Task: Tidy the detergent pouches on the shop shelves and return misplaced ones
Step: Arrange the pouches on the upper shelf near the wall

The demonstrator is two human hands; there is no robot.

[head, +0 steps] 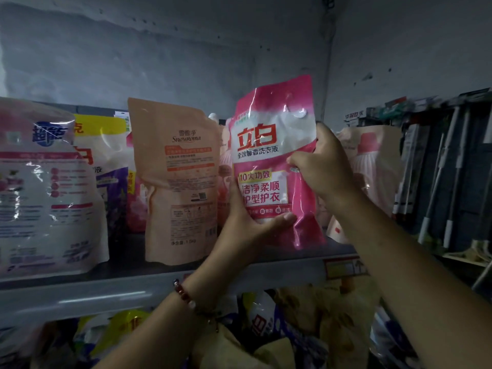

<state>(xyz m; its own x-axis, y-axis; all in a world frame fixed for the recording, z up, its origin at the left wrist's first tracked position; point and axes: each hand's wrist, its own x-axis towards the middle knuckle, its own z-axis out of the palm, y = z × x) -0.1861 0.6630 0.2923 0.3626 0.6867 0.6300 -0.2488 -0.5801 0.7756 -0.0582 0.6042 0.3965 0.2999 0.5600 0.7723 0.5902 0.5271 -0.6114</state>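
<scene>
Here, pink detergent pouch [271, 155]: upright at centre frame, held above the grey shelf [106, 291], its lower corner just over the shelf surface.
Left hand [247, 219]: grips the pouch's lower left edge; thumb lies across the front near the bottom, the other fingers hidden behind.
Right hand [322, 166]: pinches the pouch's right edge at mid-height, fingers curled round it.
Bracelet [186, 296]: red beads on the left wrist, lower centre.
Peach Snowroma pouch [178, 177]: stands left of the held pouch, back side facing out.
White-and-pink pouch [42, 187]: far left, at the shelf front.
Pale pink pouch [372, 166]: right, behind the right hand.
Lower shelf: more pouches, blurred.
</scene>
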